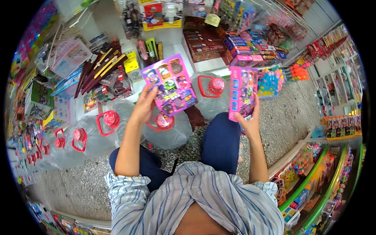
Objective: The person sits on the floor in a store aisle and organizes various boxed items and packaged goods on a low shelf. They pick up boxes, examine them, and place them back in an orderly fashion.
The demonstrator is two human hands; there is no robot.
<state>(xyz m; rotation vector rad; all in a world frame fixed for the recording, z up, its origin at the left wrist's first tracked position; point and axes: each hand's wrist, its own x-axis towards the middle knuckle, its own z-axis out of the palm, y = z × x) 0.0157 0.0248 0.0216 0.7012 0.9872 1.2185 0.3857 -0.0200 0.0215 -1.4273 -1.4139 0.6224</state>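
My left hand (147,100) grips the left edge of a flat pink and purple printed box or card (176,100), whose face shows rows of cartoon figures. It is tilted and faces up toward me. In my right hand (249,117) is a pink box (238,94) with similar cartoon pictures, held upright by its lower right corner, so its narrow side with blue panels shows. Below the two boxes stand large clear plastic water bottles with red caps and handles; one bottle (176,135) is partly behind the left box, another (202,105) lies between them.
More red-capped bottles (88,126) line the floor to the left. A white shelf ahead holds dark red boxes (202,41), small purple boxes (238,44) and yellow and dark red sticks (102,67). Green-edged shelves (305,179) of small toys curve along the right. The floor (285,108) is speckled stone.
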